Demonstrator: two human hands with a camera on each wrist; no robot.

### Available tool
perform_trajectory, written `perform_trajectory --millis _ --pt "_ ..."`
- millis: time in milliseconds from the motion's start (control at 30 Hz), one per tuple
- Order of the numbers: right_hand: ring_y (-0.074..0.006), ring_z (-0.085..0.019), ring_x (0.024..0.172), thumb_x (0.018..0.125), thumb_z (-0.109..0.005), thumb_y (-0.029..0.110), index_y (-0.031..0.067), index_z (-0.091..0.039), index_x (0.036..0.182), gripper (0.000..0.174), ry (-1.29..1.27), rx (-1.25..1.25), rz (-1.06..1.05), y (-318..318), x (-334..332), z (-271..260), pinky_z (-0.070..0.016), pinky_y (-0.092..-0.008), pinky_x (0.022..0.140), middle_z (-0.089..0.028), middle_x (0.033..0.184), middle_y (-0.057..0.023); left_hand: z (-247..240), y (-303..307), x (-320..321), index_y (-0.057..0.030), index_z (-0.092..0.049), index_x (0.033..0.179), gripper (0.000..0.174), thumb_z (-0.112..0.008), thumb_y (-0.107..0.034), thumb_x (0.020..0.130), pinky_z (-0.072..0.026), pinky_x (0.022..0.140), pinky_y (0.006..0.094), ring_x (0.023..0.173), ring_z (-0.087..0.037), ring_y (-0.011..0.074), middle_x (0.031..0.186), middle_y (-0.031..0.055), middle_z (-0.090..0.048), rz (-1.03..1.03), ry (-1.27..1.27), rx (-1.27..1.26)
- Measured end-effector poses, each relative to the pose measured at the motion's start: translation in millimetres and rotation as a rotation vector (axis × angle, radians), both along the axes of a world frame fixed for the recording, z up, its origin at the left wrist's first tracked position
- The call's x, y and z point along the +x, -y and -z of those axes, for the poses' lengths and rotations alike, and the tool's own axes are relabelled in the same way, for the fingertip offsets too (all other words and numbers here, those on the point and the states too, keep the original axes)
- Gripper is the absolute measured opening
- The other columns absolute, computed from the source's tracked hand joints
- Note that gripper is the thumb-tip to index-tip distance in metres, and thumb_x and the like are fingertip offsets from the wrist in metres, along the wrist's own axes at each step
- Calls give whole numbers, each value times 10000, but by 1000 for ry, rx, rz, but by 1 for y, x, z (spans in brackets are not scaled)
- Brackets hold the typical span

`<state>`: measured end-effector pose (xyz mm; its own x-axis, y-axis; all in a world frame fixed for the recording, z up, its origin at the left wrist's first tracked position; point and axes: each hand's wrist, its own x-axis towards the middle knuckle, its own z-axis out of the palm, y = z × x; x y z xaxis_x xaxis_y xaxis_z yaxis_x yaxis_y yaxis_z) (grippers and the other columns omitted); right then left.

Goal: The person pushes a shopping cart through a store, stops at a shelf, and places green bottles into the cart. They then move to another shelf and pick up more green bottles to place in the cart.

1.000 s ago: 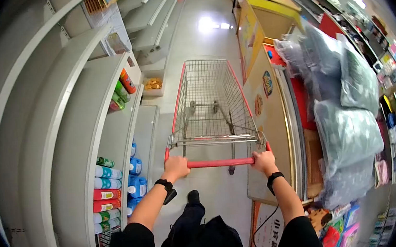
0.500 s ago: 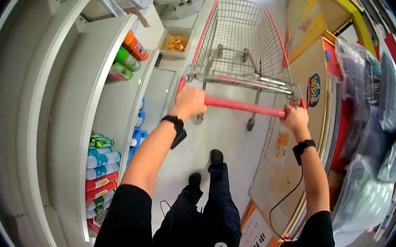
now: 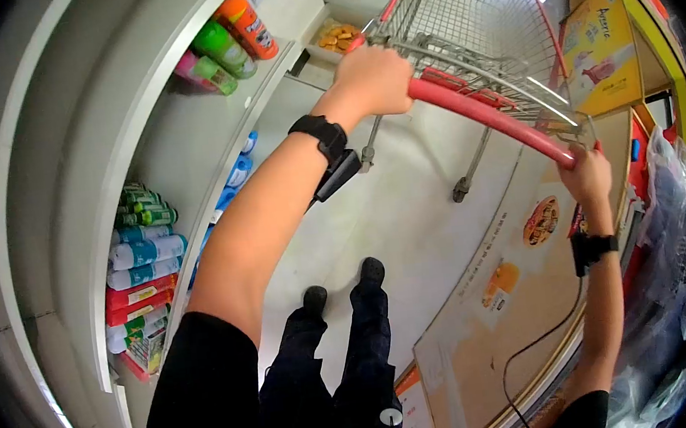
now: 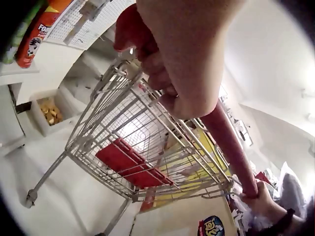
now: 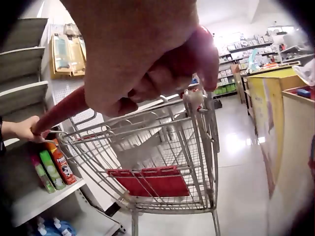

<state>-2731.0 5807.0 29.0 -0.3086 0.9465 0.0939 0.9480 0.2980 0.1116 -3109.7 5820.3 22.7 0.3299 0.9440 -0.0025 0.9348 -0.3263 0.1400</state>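
A wire shopping cart [image 3: 472, 8] with a red handle bar [image 3: 492, 119] stands ahead and to the right in the head view. My left hand [image 3: 377, 81] grips the bar's left end, its fingers curled round it. At the other end, near the cardboard-coloured panel, my right hand [image 3: 587, 177] holds the bar too. In the left wrist view a red flap [image 4: 133, 164] shows at the back of the wire basket. Seen from the right wrist, the cart basket [image 5: 162, 152] contains no goods.
Shelving [image 3: 185, 147] runs along the left, with an orange spray can [image 3: 248, 27], a green can [image 3: 224, 51] and stacked bottles [image 3: 146, 251]. Beyond it sits a box [image 3: 318, 54] of yellow pieces. A panelled stand [image 3: 471, 317] and plastic-wrapped bundles [image 3: 666, 264] line the right.
In the head view the cart and both hands have shifted up and right, and the handle bar slants more. The left shelf's cans look nearer. Both hands keep their grip.
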Motion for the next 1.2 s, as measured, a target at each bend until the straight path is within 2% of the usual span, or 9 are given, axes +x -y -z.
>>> perform_trajectory --millis 267,433,500,567,667,767,867,1000,1200 --pt "-449 -563 705 712 -660 125 12 -593 802 160 -12 19 -98 27 21 13 -456 -460 661 -565 688 -229 14 47 -7 -80 -675 716 167 -633 -204 613 -529 617 386 702 -670 272 696 107 -662 46 122 164" --pt "-398 -594 707 675 -652 112 -20 -601 822 203 -9 11 -33 69 32 16 -455 -399 628 -595 716 -217 56 96 4 -130 -553 687 80 -570 -163 757 -393 565 302 627 -546 163 639 6 -546 83 188 721" --pt "-402 -600 743 677 -635 98 -52 -613 892 264 -63 -110 82 83 44 19 -457 -401 653 -614 783 -225 65 126 -2 -93 -560 748 87 -565 -167 793 -380 623 280 742 -523 165 766 33 -533 179 255 741" --pt "-378 -539 650 670 -642 151 -41 -590 844 264 -44 -41 -99 99 58 20 -434 -383 629 -569 719 -194 83 161 -20 -37 -561 1024 237 -563 -174 830 -441 963 366 1091 -532 243 1116 107 -514 249 306 899" --pt "-336 -534 629 695 -655 216 -55 -572 866 331 -183 4 -156 122 83 33 -434 -368 623 -545 696 -183 136 229 -72 -130 -593 985 146 -567 -169 847 -395 1027 411 1214 -482 157 1154 6 -529 335 604 846" --pt "-255 -552 629 731 -671 287 -67 -579 930 416 -232 41 -249 145 81 36 -424 -344 597 -540 690 -136 174 295 -164 -140 -605 851 134 -657 -141 728 -450 908 429 1063 -565 245 979 33 -596 67 451 455" --pt "-253 -553 638 698 -691 248 -57 -578 897 381 -201 -54 -171 163 97 38 -429 -346 610 -560 718 -124 206 343 -254 -63 -558 1000 388 -699 -122 643 -452 795 476 982 -531 371 1103 183 -502 -323 258 282" --pt "-222 -445 499 662 -642 137 -28 -504 732 226 -230 -145 -128 181 35 28 -365 -323 508 -445 558 -74 176 369 -328 -40 -494 1135 526 -690 -141 658 -322 1003 501 1198 -374 395 1237 211 -403 -694 -70 248" --pt "-225 -378 457 649 -586 126 31 -432 631 182 -175 -124 -165 196 1 26 -292 -332 450 -376 537 -97 165 354 -393 -64 -451 1204 601 -704 -197 675 -260 1055 539 1301 -279 413 1339 218 -350 -856 -475 275"
